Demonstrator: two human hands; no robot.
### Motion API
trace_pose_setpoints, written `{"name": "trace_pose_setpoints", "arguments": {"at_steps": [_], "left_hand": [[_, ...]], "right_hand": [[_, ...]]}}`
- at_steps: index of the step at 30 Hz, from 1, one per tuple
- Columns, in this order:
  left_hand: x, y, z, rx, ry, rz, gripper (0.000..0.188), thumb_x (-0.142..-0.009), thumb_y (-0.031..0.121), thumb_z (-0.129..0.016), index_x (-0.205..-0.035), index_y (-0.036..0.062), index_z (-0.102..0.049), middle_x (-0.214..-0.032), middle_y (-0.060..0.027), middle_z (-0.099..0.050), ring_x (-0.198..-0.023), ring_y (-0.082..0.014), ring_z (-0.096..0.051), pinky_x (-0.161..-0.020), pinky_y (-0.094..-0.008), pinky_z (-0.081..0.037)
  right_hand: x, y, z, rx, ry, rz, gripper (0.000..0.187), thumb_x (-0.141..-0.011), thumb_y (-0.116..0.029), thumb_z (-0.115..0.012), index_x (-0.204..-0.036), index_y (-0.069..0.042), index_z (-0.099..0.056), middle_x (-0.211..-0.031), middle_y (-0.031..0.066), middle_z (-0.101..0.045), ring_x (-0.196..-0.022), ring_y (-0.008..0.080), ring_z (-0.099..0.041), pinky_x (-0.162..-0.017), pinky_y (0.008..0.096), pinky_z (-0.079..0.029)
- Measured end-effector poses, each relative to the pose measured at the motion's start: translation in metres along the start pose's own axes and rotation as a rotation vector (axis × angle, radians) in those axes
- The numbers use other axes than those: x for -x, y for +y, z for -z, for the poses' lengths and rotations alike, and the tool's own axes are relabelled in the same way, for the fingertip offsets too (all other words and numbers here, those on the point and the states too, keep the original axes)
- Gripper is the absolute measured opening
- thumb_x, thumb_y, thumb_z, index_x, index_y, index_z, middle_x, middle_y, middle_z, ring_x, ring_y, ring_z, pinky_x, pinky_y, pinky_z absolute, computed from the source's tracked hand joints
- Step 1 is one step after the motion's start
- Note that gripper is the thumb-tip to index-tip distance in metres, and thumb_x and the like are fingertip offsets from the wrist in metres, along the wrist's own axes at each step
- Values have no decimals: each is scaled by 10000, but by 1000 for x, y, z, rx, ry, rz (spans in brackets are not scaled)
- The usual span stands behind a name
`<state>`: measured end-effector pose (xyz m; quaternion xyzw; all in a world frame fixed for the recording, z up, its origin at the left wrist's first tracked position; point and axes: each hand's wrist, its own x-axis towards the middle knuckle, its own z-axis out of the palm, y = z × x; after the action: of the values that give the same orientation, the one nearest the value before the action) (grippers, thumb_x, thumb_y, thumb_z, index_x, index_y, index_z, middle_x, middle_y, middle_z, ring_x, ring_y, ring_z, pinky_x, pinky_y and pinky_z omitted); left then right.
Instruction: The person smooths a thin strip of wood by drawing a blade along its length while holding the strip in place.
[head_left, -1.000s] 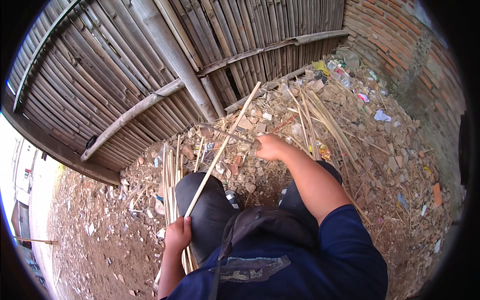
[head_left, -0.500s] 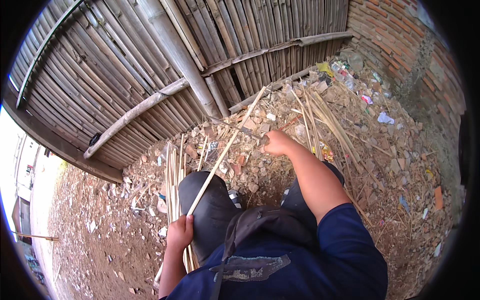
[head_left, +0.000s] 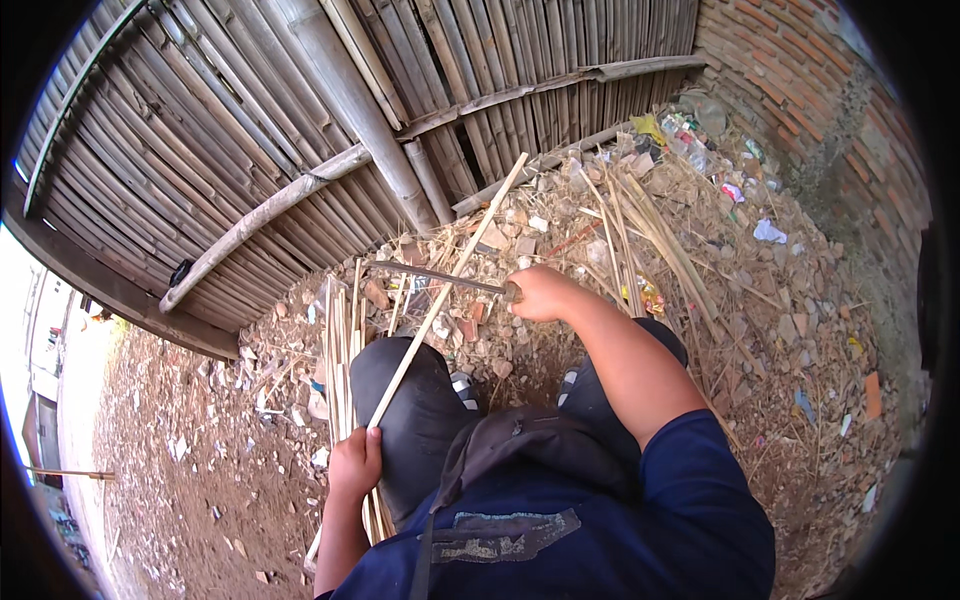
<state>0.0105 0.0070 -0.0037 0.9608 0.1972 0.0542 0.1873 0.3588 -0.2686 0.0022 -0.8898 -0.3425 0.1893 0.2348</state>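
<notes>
My left hand (head_left: 354, 462) is closed around the lower end of a long pale bamboo strip (head_left: 448, 288), which slants up and to the right across my left knee. In my right hand (head_left: 541, 294) is the handle of a long, thin-bladed knife (head_left: 436, 275). Its dark blade points left and crosses the strip about midway up; whether it presses into the bamboo I cannot tell. Beside my left leg lies a bundle of bamboo strips (head_left: 338, 365), partly hidden by my left hand and arm.
More split bamboo strips (head_left: 665, 245) lie ahead to the right. A bamboo slat wall (head_left: 270, 130) rises in front, meeting a brick wall (head_left: 800, 90) at the right. Stones, straw and plastic litter (head_left: 690, 150) cover the dirt ground.
My right hand has drawn slightly nearer and left, bringing the knife lower along the strip, its blade now lying flatter across. My left hand keeps its hold.
</notes>
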Motion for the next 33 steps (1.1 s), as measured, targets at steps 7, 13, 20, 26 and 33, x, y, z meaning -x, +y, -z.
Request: {"name": "trace_pose_setpoints", "arguments": {"at_steps": [7,13,20,26,33], "left_hand": [[-2,3,3,-28,-14,23,428,-1033,360,-519,-764,30,-557,-647,-266,-617,-642,-491,-627,-597,-576,-480],[0,2,1,-28,-12,53,436,-1029,376,-521,-767,30,-561,-657,-262,-630,-648,-498,-632,-601,-578,-492],[-1,0,0,-2,5,16,439,-1030,364,-524,-746,31,-554,-636,-257,-616,-622,-486,-625,-584,-572,-480],[1,0,-2,8,36,-18,441,-1031,356,-528,-735,29,-547,-613,-250,-601,-598,-479,-614,-570,-566,-470],[0,2,0,-12,30,-8,440,-1032,356,-530,-738,30,-552,-609,-251,-603,-593,-478,-617,-559,-560,-473]], "right_hand": [[-13,12,-8,14,-70,-21,338,-805,-293,-747,-1055,-69,-712,-990,195,-722,-953,377,-687,-844,451,-536],[-6,3,-7,-43,-23,-8,325,-815,-293,-744,-1051,-73,-706,-993,192,-722,-954,379,-685,-846,449,-536],[-6,10,-10,-36,0,36,352,-816,-293,-745,-1078,-62,-703,-1022,206,-719,-975,384,-683,-862,453,-535],[-11,9,-10,-14,-58,-7,408,-785,-299,-746,-1120,-69,-705,-1044,203,-716,-1008,371,-684,-871,441,-542],[-8,10,-9,-25,-33,20,387,-795,-301,-748,-1096,-62,-706,-1022,208,-719,-990,379,-684,-869,442,-540]]}}
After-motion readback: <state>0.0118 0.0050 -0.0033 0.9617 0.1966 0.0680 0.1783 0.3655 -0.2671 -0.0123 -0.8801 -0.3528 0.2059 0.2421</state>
